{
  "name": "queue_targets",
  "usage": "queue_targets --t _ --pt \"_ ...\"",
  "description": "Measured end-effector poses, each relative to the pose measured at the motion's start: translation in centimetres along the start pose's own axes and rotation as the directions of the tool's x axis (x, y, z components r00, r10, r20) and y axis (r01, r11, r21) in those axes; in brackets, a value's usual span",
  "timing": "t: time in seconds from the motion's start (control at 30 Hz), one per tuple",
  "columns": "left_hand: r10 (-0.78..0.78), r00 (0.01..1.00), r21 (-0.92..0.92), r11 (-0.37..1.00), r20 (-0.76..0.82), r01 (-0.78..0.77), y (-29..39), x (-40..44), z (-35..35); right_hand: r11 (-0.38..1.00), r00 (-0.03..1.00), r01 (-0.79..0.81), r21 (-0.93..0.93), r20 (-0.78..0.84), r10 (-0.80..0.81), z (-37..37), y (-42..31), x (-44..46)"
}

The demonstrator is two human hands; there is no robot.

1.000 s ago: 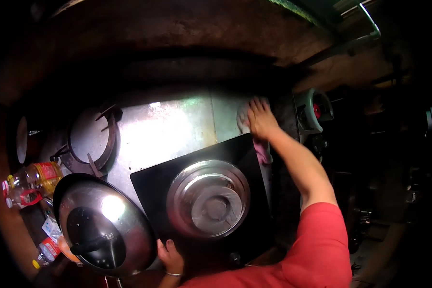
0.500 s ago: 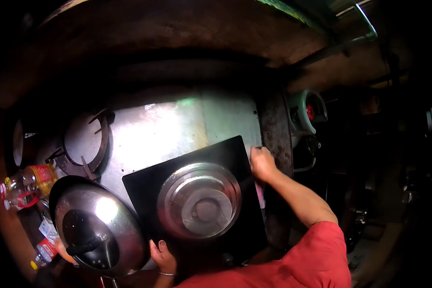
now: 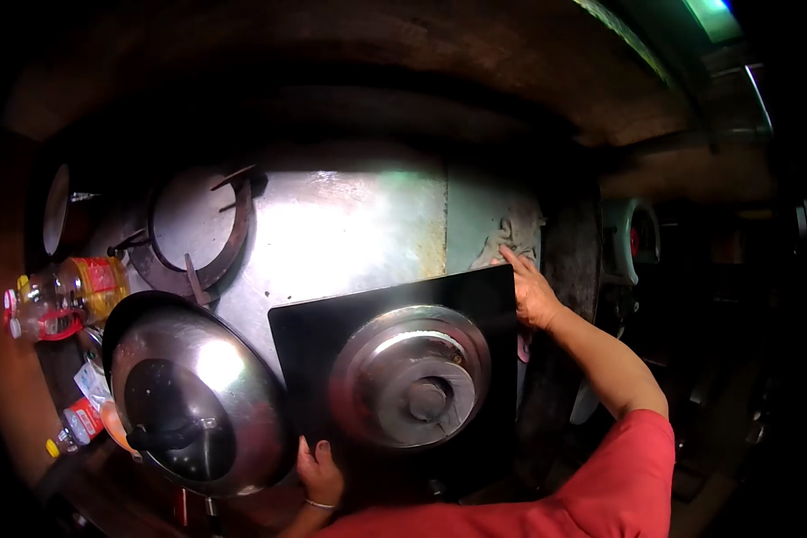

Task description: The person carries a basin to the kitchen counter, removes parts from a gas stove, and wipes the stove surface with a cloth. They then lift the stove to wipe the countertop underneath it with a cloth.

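Observation:
A black square-topped gas stove (image 3: 309, 327) with a round metal burner (image 3: 429, 399) stands at an angle on the metal counter. My right hand (image 3: 535, 300) is by its far right corner. The fingers reach forward onto a crumpled grey cloth (image 3: 516, 238) that lies against the counter, partly under them. My left hand (image 3: 321, 471) is beside the stove's near left corner, close to the rim of a wok lid (image 3: 184, 399). Its thumb and one finger show apart with nothing visible between them; the rest is in shadow.
A built-in wok ring (image 3: 229, 247) sits at the left of the metal counter (image 3: 359, 215). Plastic oil bottles (image 3: 99, 282) and a smaller bottle (image 3: 81, 421) line the left side. A gas cylinder (image 3: 632, 238) stands beyond the counter's right edge.
My right hand has moved away along the stove's right side to its far corner, its fingers opening forward, and the cloth now shows on the counter. My left hand keeps its place by the stove.

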State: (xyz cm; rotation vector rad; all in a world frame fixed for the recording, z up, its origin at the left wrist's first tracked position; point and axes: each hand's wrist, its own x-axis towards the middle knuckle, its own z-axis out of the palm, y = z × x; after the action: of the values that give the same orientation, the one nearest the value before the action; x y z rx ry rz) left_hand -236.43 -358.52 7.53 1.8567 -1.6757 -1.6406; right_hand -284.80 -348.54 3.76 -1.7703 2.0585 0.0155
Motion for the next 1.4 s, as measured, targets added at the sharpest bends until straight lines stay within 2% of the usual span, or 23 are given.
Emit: queue_targets --t 0.1,0.17,0.27,0.3,0.4,0.43,0.47,0.5,0.57,0.63,0.67,0.73,0.8,0.83,0.9,0.93,0.97,1.07,1.13,1.3,1.33,1.37,1.4 --pt "-0.09 0.995 0.026 0.996 0.035 0.089 -0.3 -0.3 -0.3 0.983 0.98 -0.17 0.064 -0.093 0.176 0.5 2.3 4.8" --pt "-0.132 0.99 0.025 0.991 0.04 0.131 -0.4 -0.3 -0.2 0.988 0.983 -0.139 0.068 -0.115 0.146 -1.3 1.6 10.7" --pt "-0.019 0.998 0.044 0.999 -0.052 0.021 0.4 -0.5 0.2 0.981 0.981 0.192 -0.037 0.041 -0.191 -4.5 -4.6 15.3" --pt "-0.072 0.997 0.011 0.997 0.011 0.072 0.0 -0.3 -0.1 0.942 0.939 0.332 -0.042 0.111 -0.326 -5.2 -6.7 16.3" --pt "-0.136 0.988 -0.056 0.989 0.076 0.14 1.5 -0.1 -0.2 0.841 0.843 0.533 -0.087 0.142 -0.52 -4.9 -9.0 18.4" --pt "0.075 0.993 0.156 0.986 -0.087 -0.061 -2.1 -0.5 0.6 0.872 0.877 0.48 -0.101 0.084 -0.473 -5.0 -8.1 18.5" --pt "0.061 0.996 0.108 0.993 -0.058 -0.054 -1.9 -0.6 0.3 0.899 0.906 0.424 -0.107 0.027 -0.423 -5.0 -7.1 18.6" --pt "0.045 0.998 0.048 0.998 -0.032 -0.043 -1.3 -0.6 0.2 0.972 0.965 0.221 -0.08 -0.122 -0.23 -3.4 -5.3 19.2" --pt "-0.012 0.997 -0.116 0.993 0.079 0.021 1.3 -0.1 -0.3 0.983 0.973 -0.162 0.085 -0.153 0.174 -3.9 -6.6 21.2" --pt "0.022 0.998 -0.102 0.995 0.053 -0.016 1.6 -0.1 -0.2 0.972 0.955 -0.222 0.077 -0.185 0.233 -3.5 -9.1 22.9" --pt "0.041 0.998 -0.096 0.995 0.043 -0.036 1.8 -0.2 -0.1 0.981 0.965 -0.162 0.108 -0.189 0.181 -3.5 -10.3 23.7" --pt "0.012 0.996 -0.128 0.992 0.086 -0.001 2.5 -0.2 -0.4 0.98 0.971 0.157 0.125 -0.203 -0.13 -3.9 -13.5 25.1" --pt "-0.031 0.995 -0.096 0.995 0.099 0.04 3.1 -0.1 -0.5 0.89 0.887 0.455 0.031 -0.108 -0.449 -3.1 -17.1 25.3" --pt "-0.02 0.996 -0.126 0.992 0.089 0.031 3.6 -0.1 -0.5 0.84 0.839 0.541 -0.032 -0.046 -0.542 -2.5 -18.6 25.3" --pt "0.103 0.994 -0.097 0.99 0.036 -0.099 2.8 0.3 -0.1 0.749 0.755 0.655 -0.106 0.048 -0.654 -1.9 -19.9 25.5" --pt "0.157 0.987 -0.076 0.985 0.016 -0.156 2.8 0.4 -0.1 0.758 0.762 0.648 -0.078 0.045 -0.646 -1.8 -19.6 25.9" --pt "0.133 0.991 -0.094 0.987 0.024 -0.13 2.9 0.4 -0.1 0.765 0.767 0.642 -0.056 0.036 -0.641 -1.9 -18.9 26.6" --pt "0.1 0.994 -0.098 0.991 0.037 -0.096 2.8 0.1 -0.1 0.914 0.886 0.405 -0.027 -0.236 -0.4 -3.1 -15.3 28.0" --pt "0.149 0.989 -0.045 0.988 0.027 -0.147 1.3 0.3 0.0 0.99 0.995 0.07 0.125 -0.076 -0.06 -4.1 -11.5 26.3" --pt "0.105 0.994 -0.058 0.993 0.006 -0.104 2.3 0.0 0.1 0.969 0.98 -0.195 -0.149 0.016 0.2 -3.6 -1.3 15.3" --pt "0.104 0.995 -0.052 0.993 0.012 -0.103 2.5 -0.1 -0.1 0.961 0.971 -0.234 -0.144 0.012 0.238 -3.0 -0.2 13.2" --pt "0.025 0.998 -0.1 0.995 0.059 -0.019 3.5 -0.1 -0.5 0.952 0.961 -0.273 -0.139 0.008 0.277 -2.5 0.9 11.1" --pt "0.066 0.997 -0.063 0.996 0.049 -0.063 3.3 0.1 -0.7 0.946 0.952 -0.3 -0.119 0.026 0.305 -1.7 2.3 8.3"
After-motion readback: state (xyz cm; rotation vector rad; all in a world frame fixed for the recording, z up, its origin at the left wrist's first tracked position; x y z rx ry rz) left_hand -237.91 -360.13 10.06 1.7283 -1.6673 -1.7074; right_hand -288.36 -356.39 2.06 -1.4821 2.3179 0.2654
